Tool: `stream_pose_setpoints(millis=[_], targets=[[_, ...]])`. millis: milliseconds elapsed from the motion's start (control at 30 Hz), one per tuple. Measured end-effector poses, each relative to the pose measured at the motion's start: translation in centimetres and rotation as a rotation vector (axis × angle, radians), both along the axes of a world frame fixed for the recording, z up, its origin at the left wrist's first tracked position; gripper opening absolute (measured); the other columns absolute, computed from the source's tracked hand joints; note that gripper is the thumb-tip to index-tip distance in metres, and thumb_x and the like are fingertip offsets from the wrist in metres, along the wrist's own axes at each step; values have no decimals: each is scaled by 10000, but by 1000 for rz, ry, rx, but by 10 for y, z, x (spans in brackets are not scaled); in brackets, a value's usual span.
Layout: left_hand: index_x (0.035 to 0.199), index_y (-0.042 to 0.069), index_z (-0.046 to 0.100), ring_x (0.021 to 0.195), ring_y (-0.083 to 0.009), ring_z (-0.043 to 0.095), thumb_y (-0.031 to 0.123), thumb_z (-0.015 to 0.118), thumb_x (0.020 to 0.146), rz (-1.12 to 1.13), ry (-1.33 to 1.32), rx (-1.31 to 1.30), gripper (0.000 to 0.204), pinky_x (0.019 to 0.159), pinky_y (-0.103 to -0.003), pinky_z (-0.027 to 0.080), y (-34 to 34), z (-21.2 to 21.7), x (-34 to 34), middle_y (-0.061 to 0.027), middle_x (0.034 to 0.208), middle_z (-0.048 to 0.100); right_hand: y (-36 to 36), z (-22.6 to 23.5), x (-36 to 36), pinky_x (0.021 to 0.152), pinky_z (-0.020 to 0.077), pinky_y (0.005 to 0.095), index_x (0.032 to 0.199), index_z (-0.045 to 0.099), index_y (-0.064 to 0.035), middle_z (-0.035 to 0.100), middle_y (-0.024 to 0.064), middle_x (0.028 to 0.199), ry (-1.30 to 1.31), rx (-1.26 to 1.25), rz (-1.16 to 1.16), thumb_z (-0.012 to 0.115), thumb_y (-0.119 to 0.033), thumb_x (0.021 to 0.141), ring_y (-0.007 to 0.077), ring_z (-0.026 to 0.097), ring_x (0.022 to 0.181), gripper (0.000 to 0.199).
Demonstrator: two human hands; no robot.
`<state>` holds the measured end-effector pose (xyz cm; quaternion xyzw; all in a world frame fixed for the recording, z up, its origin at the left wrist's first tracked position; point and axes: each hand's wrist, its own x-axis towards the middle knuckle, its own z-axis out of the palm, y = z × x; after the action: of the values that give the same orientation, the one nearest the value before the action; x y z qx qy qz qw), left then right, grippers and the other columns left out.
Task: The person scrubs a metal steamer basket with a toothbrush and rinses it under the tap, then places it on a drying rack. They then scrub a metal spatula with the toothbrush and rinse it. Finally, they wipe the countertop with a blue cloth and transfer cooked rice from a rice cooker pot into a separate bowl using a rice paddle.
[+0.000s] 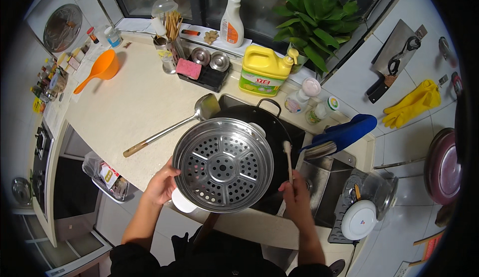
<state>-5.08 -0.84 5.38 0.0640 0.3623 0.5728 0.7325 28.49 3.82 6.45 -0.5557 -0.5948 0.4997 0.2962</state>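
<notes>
A shiny steel steamer tray (222,168) with a perforated base and two white handles is tilted over the counter's front edge. My left hand (161,183) grips its left rim, thumb on top, beside the lower white handle (184,201). Behind and to the right of the tray, a large black wok (279,132) rests over the sink, partly hidden. My right hand (296,195) is closed around a slim pale stick (288,160) with a thicker rounded end, upright at the wok's right side. Its exact kind does not show.
A steel spatula (164,136) lies left of the wok. Behind stand a yellow detergent jug (263,72), a spray bottle (232,20) and a black rack (212,80) with a pink sponge (188,69). At right are the sink (324,192), a blue cloth (349,131) and a white plate (359,220).
</notes>
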Motion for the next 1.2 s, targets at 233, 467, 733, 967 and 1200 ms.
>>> stream_pose_setpoints(millis=[233,467,733,967,1200], targets=[[1289,-55,267,770,-243,654,12,410,724,-73,-44,-70,587,613,-285,578,0,10,-9,-233,1022,567,75,79,-34,545,449,298,972,605,-91,534,69,748,-663,828,614,573,-113,756,227,556,660,219],[1302,-62,255,774,-232,651,22,436,698,-241,-46,-65,637,627,-282,578,6,31,-4,-232,1058,550,122,93,-98,610,440,300,895,633,-144,526,8,724,-632,1228,1029,569,-145,724,179,550,727,183],[994,-93,555,723,-267,645,139,449,708,-213,134,-254,383,684,-352,548,12,53,-11,-210,849,632,120,117,-121,639,410,283,843,616,-97,505,10,687,-682,1380,1114,571,-127,730,165,524,745,125],[910,-76,603,684,-263,645,200,434,722,-261,71,-280,374,652,-364,547,22,63,-23,-210,794,636,133,140,-109,638,410,298,814,623,-80,499,20,672,-832,1272,1069,578,-122,737,179,522,714,99],[834,-31,625,591,-235,626,177,462,740,-359,118,-285,280,586,-328,535,31,67,-27,-164,739,643,128,147,-119,571,410,318,836,648,-89,500,24,652,-668,1275,1051,591,-114,724,190,524,676,129]])
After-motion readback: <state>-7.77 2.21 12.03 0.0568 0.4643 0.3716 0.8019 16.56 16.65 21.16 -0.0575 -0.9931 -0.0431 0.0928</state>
